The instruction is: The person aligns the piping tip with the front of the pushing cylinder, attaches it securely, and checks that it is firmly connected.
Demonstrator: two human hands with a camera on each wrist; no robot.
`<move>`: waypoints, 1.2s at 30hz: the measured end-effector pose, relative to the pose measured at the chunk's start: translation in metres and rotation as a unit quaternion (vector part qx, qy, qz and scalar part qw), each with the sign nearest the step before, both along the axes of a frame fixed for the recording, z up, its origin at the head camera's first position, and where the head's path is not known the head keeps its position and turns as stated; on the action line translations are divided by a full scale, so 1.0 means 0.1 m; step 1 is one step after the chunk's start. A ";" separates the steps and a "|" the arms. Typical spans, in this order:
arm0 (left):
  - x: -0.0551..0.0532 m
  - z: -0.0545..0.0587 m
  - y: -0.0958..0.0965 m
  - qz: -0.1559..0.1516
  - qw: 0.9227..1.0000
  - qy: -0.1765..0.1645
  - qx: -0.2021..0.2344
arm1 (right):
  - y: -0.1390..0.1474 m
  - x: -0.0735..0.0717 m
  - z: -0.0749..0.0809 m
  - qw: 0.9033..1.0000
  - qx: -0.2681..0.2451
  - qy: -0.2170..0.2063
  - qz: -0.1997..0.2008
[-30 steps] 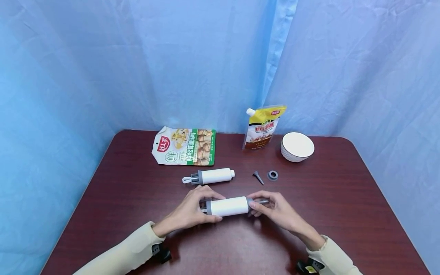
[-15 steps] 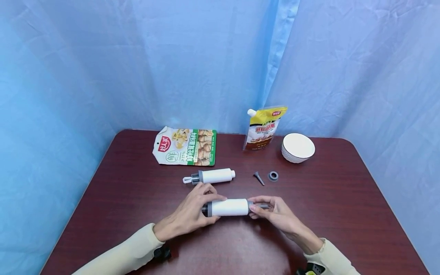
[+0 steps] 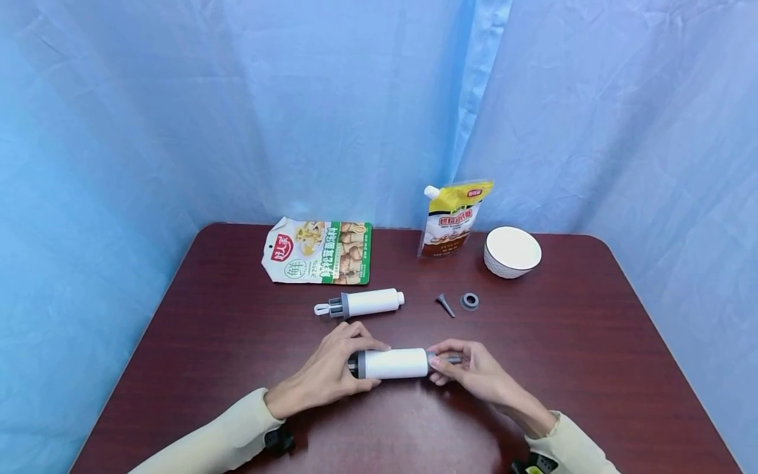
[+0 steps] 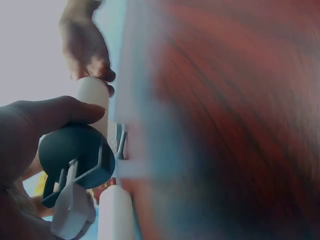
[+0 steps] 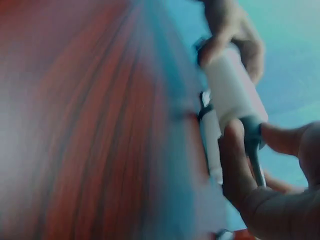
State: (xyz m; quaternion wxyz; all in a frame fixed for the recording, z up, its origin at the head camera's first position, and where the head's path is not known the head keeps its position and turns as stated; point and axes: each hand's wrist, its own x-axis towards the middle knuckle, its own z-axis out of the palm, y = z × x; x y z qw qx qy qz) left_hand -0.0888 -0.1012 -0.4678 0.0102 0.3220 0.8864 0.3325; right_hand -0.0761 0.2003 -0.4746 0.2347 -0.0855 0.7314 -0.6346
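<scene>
In the head view, a white plunger syringe with grey ends lies sideways between both hands. My left hand grips its rear end, thumb and fingers on opposite sides of the barrel. The left wrist view shows the dark grey end cap with the pale plunger handle sticking out behind it. At the other end, my right hand pinches the grey collar, from which a thin grey nozzle points out between the fingers. The fingers partly hide that collar.
A second, slimmer white syringe lies just behind the left hand. Farther right are a small grey nozzle and a grey ring. Along the back stand a flat food packet, a spouted pouch and a white bowl.
The held syringe has swung from slightly raised at its right end to nearly level and come a little nearer the person. Both hands keep their hold; the other things stay put.
</scene>
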 end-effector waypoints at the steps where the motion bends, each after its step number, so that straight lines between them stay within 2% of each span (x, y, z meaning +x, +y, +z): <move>1: -0.01 0.01 -0.01 0.002 1.000 -0.017 0.012 | 0.00 0.00 0.00 1.000 0.011 0.024 0.006; 4: -0.04 0.02 -0.03 0.008 0.998 -0.051 0.034 | -0.01 -0.02 -0.02 0.995 0.037 0.088 0.006; 7: -0.05 0.04 -0.03 0.017 0.997 -0.066 0.037 | -0.02 -0.03 -0.04 0.993 0.037 0.115 -0.005; 11: -0.03 0.01 -0.01 0.029 0.997 -0.056 0.039 | -0.04 -0.03 -0.06 0.994 0.025 0.104 -0.020; 15: 0.01 -0.04 0.00 0.038 0.998 -0.024 0.048 | -0.04 -0.03 -0.06 0.995 0.019 0.090 -0.032; 21: 0.05 -0.05 0.01 0.037 0.998 0.022 0.038 | -0.03 -0.04 -0.07 0.997 0.012 0.074 -0.024; 26: 0.06 -0.06 0.01 0.031 0.999 0.013 0.015 | 0.01 -0.07 -0.10 0.998 0.018 0.065 -0.008; 36: 0.04 -0.08 0.02 0.022 1.000 -0.006 -0.012 | 0.10 -0.16 -0.12 0.994 0.046 0.087 0.047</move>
